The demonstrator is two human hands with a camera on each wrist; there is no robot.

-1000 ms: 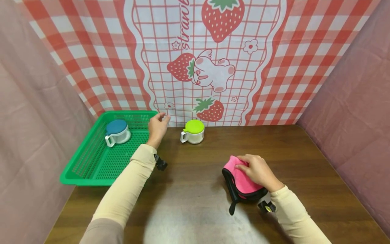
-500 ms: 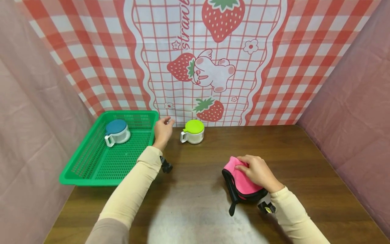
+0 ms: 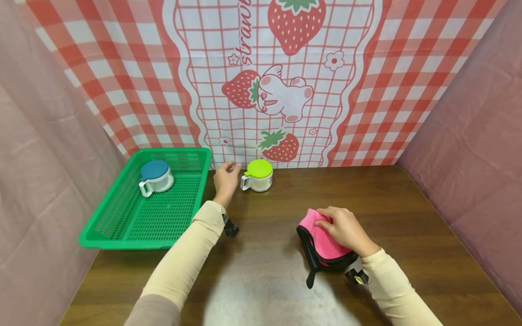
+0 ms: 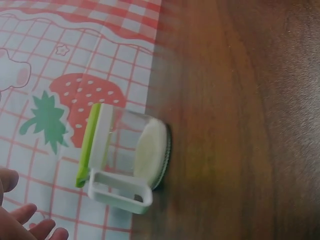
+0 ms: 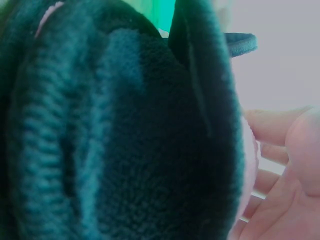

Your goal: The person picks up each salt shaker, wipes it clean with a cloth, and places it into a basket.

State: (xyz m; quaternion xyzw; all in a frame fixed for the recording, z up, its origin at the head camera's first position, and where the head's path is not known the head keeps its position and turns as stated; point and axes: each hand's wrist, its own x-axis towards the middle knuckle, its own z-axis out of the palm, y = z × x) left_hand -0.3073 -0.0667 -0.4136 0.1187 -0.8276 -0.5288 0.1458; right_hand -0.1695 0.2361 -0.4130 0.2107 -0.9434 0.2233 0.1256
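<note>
In the head view, the green-lidded jar stands upright on the table at the centre of the frame. Its axis is vertical; its white handle projects leftward in the frame. The left hand is the nearer hand, just beside the jar on the handle side. Its thumb and fingers are apart and hold nothing; the left wrist view shows a gap between hand and jar. The right hand, right of and below centre, is well apart from the jar and pinches a pink cloth with black trim. The blue-lidded jar rests inside the green basket, left of frame.

Difference from the frame one second earlier: the left hand is displaced rightward, from the basket's right rim to the space between basket and green-lidded jar. The right hand keeps its position and hold. Both jars remain in place.
</note>
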